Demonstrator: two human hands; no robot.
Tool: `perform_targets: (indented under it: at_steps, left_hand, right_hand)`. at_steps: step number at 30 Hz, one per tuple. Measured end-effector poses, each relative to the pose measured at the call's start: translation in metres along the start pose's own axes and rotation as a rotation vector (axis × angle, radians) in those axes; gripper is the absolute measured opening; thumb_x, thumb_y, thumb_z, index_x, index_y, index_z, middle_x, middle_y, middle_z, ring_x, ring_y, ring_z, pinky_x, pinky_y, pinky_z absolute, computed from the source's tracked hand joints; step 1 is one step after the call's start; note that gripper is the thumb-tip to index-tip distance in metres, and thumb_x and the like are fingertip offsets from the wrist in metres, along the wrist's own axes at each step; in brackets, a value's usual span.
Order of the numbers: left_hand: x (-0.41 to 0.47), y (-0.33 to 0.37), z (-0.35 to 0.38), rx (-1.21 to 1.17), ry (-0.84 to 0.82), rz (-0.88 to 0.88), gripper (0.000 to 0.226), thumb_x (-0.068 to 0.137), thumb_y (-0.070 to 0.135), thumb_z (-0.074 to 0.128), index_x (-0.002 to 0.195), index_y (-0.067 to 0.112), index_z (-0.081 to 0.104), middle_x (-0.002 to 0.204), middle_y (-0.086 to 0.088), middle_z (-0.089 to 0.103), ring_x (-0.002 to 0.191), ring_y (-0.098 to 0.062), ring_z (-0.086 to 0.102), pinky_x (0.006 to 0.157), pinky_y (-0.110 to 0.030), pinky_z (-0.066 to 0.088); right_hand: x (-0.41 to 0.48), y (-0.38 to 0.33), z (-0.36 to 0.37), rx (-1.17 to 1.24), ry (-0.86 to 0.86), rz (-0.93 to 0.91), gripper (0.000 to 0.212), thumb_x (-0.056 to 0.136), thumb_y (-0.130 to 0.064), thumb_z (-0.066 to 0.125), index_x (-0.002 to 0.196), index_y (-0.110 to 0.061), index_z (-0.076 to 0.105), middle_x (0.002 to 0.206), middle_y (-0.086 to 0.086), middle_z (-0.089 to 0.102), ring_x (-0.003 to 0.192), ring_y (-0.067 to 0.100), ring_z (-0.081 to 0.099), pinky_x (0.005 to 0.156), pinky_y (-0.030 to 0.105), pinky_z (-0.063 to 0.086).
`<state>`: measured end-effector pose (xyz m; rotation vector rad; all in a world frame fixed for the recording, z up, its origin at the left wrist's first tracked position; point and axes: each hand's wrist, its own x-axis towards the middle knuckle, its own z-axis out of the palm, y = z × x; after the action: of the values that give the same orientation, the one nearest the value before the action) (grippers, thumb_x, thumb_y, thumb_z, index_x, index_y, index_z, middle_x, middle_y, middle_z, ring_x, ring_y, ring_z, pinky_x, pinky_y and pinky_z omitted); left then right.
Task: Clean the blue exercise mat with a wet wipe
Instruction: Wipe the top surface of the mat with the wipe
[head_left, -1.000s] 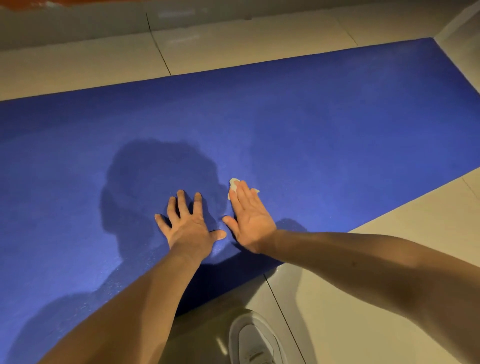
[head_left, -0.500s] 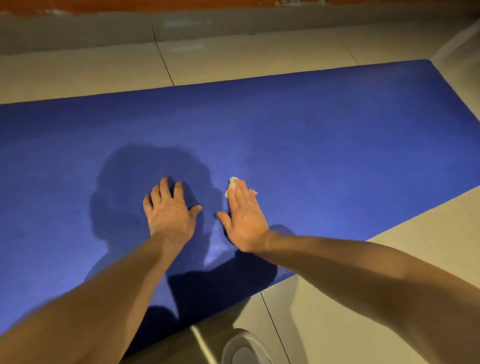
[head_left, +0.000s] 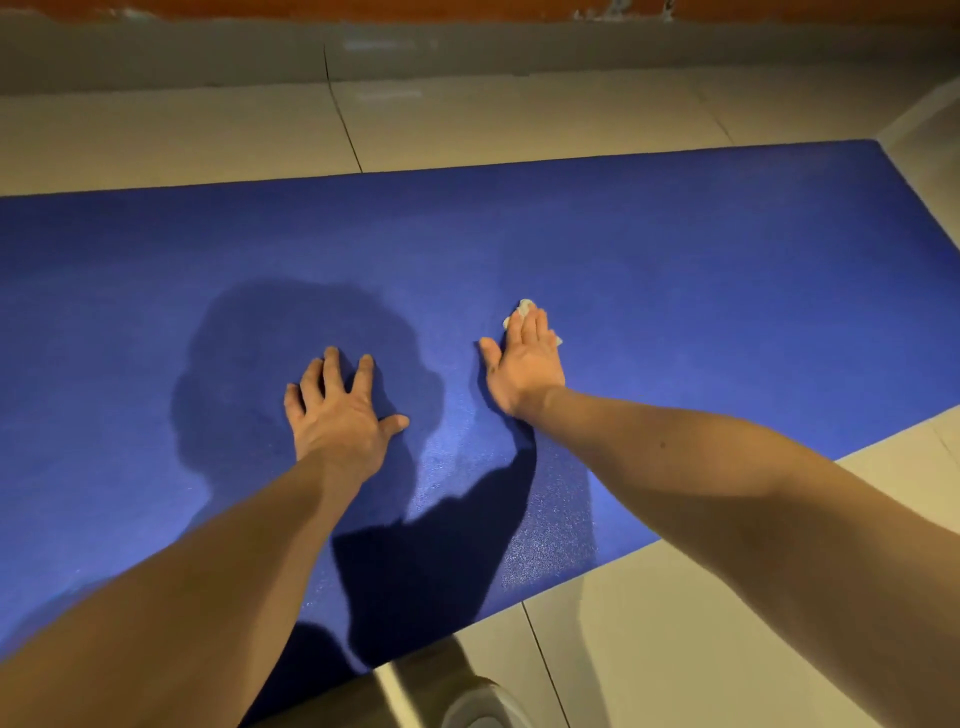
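The blue textured foam exercise mat (head_left: 701, 291) is lying flat on the floor and running across the view, with its near edge slanting past the person's feet. The small crumpled white wet wipe (head_left: 525, 308) is sitting on the mat right of its middle. The right hand (head_left: 525, 366) is pressing down on the wipe, fingers straight and close together, thumb held out. The left hand (head_left: 340, 410) is resting flat on the mat well apart from the right, fingers spread and holding nothing, seemingly bracing the body.

The wipe is looking small against so much mat, so it is probably going to dry out or load with dirt before the surface is covered, leaving strips missed between strokes. With only a flat palm pinning it, it is liable to bunch, roll or slip from under the fingers on the grippy texture. Body weight leaning through both hands is also risking a shifted or rucked mat on the smooth pale floor tiles (head_left: 675, 649).

Most of the wipe is hiding beneath the hand, with only a tip past the fingertips and a scrap at the little-finger side showing, so I cannot tell its fold or how soiled it is. The person's dark shadow (head_left: 291, 353) is covering the mat around the left hand, and the dim light is making wiped and unwiped areas hard to separate. The mat's left end is running out of frame, and a pale shoe (head_left: 480, 709) is being cut off at the bottom edge.
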<state>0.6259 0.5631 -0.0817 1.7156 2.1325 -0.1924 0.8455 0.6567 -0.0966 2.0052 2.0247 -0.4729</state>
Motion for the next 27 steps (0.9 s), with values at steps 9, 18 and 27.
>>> perform_targets:
  at_steps: [9, 18, 27]
  left_hand:
    - [0.002, -0.002, 0.003, 0.003, 0.019, 0.014, 0.086, 0.092, 0.072, 0.040, 0.159, 0.033, 0.000, 0.165, -0.008, -0.012, 0.152, -0.033, -0.006, 0.122, -0.054, 0.003]
    - [0.003, -0.003, 0.003, 0.012, -0.013, 0.017, 0.087, 0.093, 0.072, 0.038, 0.158, 0.034, -0.004, 0.165, -0.009, -0.015, 0.152, -0.032, -0.008, 0.122, -0.054, 0.001]
    - [0.005, -0.003, 0.005, 0.032, 0.002, 0.021, 0.089, 0.091, 0.077, 0.033, 0.159, 0.033, -0.004, 0.165, -0.010, -0.014, 0.152, -0.032, -0.007, 0.122, -0.055, 0.005]
  right_hand:
    - [-0.069, -0.026, 0.043, 0.074, 0.016, -0.557, 0.075, 0.102, -0.053, 0.013, 0.161, -0.007, 0.008, 0.170, 0.006, -0.002, 0.156, 0.023, -0.010, 0.127, 0.045, 0.002]
    - [0.029, -0.017, -0.011, -0.066, 0.030, -0.012, 0.078, 0.105, -0.056, 0.012, 0.159, -0.004, -0.009, 0.168, 0.010, -0.015, 0.154, 0.030, -0.016, 0.125, 0.048, -0.004]
    - [-0.050, -0.056, 0.048, 0.083, 0.140, -0.409, 0.082, 0.101, -0.057, 0.026, 0.160, -0.002, 0.008, 0.169, 0.013, -0.002, 0.156, 0.029, -0.010, 0.126, 0.050, 0.002]
